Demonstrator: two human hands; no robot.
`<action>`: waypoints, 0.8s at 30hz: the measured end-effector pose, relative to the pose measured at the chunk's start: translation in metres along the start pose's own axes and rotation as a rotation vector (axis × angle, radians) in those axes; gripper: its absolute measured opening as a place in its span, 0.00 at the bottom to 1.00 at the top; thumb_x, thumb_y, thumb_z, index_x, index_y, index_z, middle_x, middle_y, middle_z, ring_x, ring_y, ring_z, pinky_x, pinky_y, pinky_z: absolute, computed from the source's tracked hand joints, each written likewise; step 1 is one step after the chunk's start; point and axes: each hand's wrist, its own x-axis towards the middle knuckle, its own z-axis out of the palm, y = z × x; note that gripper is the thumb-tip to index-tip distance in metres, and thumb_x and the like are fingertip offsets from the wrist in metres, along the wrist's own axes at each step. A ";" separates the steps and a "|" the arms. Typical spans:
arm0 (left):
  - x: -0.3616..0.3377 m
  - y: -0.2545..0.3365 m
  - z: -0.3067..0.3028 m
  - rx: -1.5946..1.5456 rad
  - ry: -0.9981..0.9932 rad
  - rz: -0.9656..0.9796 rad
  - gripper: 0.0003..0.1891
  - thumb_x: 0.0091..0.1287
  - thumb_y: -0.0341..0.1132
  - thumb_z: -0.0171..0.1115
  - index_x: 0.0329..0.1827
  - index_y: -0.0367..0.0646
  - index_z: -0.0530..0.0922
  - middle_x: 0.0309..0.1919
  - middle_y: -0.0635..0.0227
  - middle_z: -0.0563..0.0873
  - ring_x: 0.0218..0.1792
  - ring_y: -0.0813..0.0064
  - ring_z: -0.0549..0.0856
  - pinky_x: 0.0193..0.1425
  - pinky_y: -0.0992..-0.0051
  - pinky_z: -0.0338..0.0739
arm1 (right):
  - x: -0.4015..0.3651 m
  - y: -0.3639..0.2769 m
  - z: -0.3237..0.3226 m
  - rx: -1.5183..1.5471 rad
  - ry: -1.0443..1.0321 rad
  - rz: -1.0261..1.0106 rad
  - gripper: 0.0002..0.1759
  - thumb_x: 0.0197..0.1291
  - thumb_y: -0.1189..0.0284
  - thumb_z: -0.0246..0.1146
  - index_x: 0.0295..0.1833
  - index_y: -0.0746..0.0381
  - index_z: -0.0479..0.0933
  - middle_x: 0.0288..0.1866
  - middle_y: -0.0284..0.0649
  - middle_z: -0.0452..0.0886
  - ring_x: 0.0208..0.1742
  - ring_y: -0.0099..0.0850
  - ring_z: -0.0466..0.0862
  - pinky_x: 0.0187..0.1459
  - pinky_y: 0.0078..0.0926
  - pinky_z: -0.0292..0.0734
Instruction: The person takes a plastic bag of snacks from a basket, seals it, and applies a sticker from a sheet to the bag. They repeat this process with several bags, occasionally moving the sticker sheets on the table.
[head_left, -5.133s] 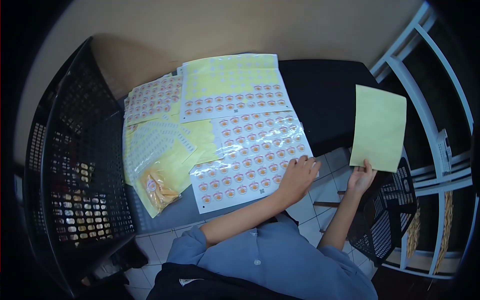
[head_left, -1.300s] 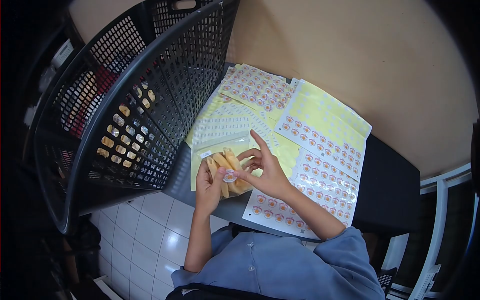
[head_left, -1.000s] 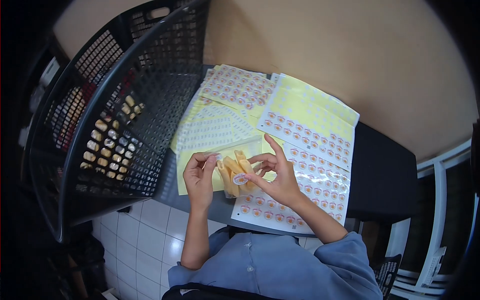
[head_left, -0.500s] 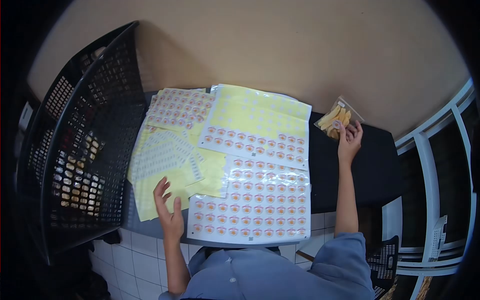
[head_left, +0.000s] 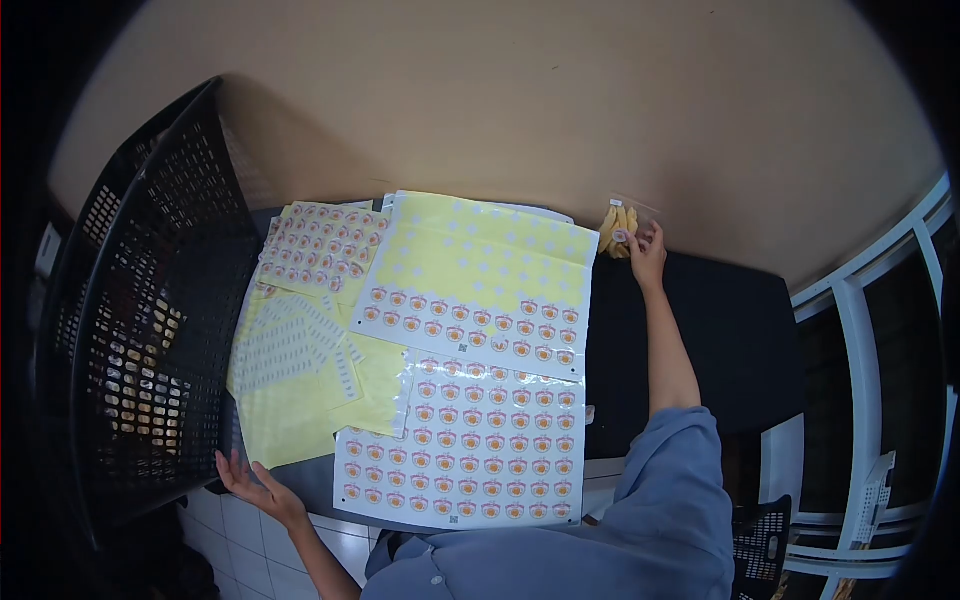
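A clear plastic bag of yellow snack strips (head_left: 625,222) stands at the table's back edge, by the wall. My right hand (head_left: 648,256) pinches its near side, fingertips by a small round sticker on it. My left hand (head_left: 262,492) is open, fingers spread and holding nothing, beside the lower edge of a black plastic crate (head_left: 160,330). Between the hands lie a large sheet of round stickers (head_left: 460,455) and, overlapping it, a partly used sticker sheet (head_left: 485,240) with a bare yellow area.
Smaller sticker sheets (head_left: 325,240), label strips (head_left: 285,345) and yellow backing sheets (head_left: 300,425) overlap on the table's left. Black cloth (head_left: 700,330) covers the right side. A beige wall (head_left: 480,110) borders the back. Another black basket (head_left: 765,545) stands low at right.
My left hand has moved left and toward me, to the crate's edge, its fingers spreading. The right hand and the bag have shifted slightly toward the wall. The whole view has turned a little.
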 end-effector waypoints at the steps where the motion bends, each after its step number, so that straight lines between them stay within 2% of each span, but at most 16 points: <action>1: -0.001 0.000 0.000 0.007 0.000 -0.001 0.23 0.65 0.31 0.43 0.61 0.36 0.51 0.62 0.60 0.57 0.58 0.67 0.63 0.59 0.71 0.59 | 0.001 0.002 0.003 0.074 -0.004 0.007 0.29 0.52 0.73 0.62 0.57 0.67 0.58 0.41 0.45 0.73 0.40 0.30 0.77 0.40 0.23 0.74; 5: -0.007 -0.001 0.004 0.045 0.000 0.007 0.22 0.65 0.30 0.43 0.60 0.36 0.53 0.61 0.59 0.58 0.57 0.67 0.65 0.59 0.69 0.59 | 0.003 0.005 0.009 0.164 -0.004 0.050 0.31 0.53 0.73 0.61 0.59 0.66 0.55 0.43 0.45 0.68 0.44 0.31 0.76 0.42 0.21 0.74; 12: -0.007 0.003 0.006 0.062 -0.021 0.003 0.20 0.64 0.28 0.43 0.59 0.37 0.54 0.60 0.58 0.59 0.56 0.65 0.66 0.59 0.68 0.59 | 0.006 0.003 0.010 0.168 -0.020 0.018 0.32 0.53 0.71 0.60 0.60 0.67 0.53 0.45 0.47 0.68 0.46 0.33 0.76 0.44 0.25 0.73; 14: -0.008 0.001 0.006 0.051 -0.015 0.003 0.21 0.64 0.29 0.44 0.60 0.37 0.54 0.60 0.57 0.59 0.56 0.64 0.66 0.59 0.67 0.59 | 0.005 0.006 0.010 0.122 -0.046 0.062 0.33 0.54 0.67 0.60 0.61 0.68 0.53 0.50 0.52 0.68 0.49 0.37 0.74 0.48 0.28 0.71; 17: -0.007 0.000 0.006 0.036 -0.003 -0.001 0.22 0.63 0.28 0.44 0.60 0.38 0.54 0.59 0.56 0.59 0.56 0.63 0.66 0.60 0.67 0.58 | 0.009 0.021 0.012 0.025 -0.022 -0.004 0.34 0.55 0.66 0.59 0.62 0.69 0.52 0.53 0.52 0.67 0.51 0.37 0.73 0.50 0.28 0.69; 19: -0.008 -0.003 0.004 0.021 0.002 0.008 0.22 0.61 0.25 0.44 0.60 0.38 0.54 0.59 0.56 0.60 0.56 0.63 0.66 0.60 0.67 0.58 | 0.009 0.014 0.006 -0.154 0.067 -0.086 0.35 0.52 0.62 0.61 0.59 0.71 0.56 0.53 0.53 0.68 0.55 0.41 0.69 0.56 0.32 0.62; 20: -0.009 -0.002 0.005 0.023 0.020 0.011 0.23 0.61 0.24 0.44 0.60 0.38 0.54 0.59 0.55 0.60 0.56 0.63 0.66 0.60 0.67 0.59 | 0.008 0.007 -0.002 -0.220 0.109 -0.106 0.32 0.52 0.67 0.59 0.58 0.72 0.58 0.53 0.54 0.67 0.56 0.43 0.67 0.58 0.34 0.58; 21: -0.010 0.000 0.005 0.013 0.036 -0.001 0.23 0.61 0.24 0.44 0.60 0.38 0.54 0.59 0.55 0.60 0.56 0.63 0.66 0.60 0.67 0.58 | 0.008 0.006 -0.004 -0.194 0.257 -0.219 0.29 0.50 0.72 0.58 0.57 0.70 0.60 0.52 0.51 0.67 0.55 0.42 0.67 0.58 0.34 0.58; 22: -0.010 0.000 0.003 0.003 0.053 -0.014 0.23 0.61 0.24 0.43 0.60 0.38 0.54 0.59 0.54 0.59 0.57 0.63 0.66 0.60 0.67 0.58 | 0.005 -0.014 -0.014 -0.328 0.379 -0.313 0.28 0.48 0.78 0.55 0.57 0.69 0.60 0.52 0.49 0.67 0.55 0.40 0.68 0.57 0.33 0.59; 23: -0.011 -0.005 0.001 -0.025 0.068 0.017 0.23 0.58 0.21 0.46 0.58 0.39 0.54 0.58 0.55 0.59 0.56 0.63 0.67 0.59 0.66 0.61 | 0.003 -0.041 -0.023 -0.292 0.454 -0.286 0.30 0.44 0.86 0.52 0.57 0.68 0.59 0.53 0.47 0.66 0.55 0.37 0.69 0.55 0.31 0.64; 24: -0.013 -0.008 0.000 -0.007 0.090 0.010 0.23 0.58 0.21 0.46 0.58 0.39 0.54 0.58 0.55 0.59 0.56 0.63 0.67 0.59 0.66 0.61 | -0.001 -0.075 -0.029 -0.062 0.477 -0.243 0.28 0.44 0.89 0.51 0.56 0.68 0.60 0.54 0.46 0.64 0.55 0.35 0.70 0.50 0.28 0.71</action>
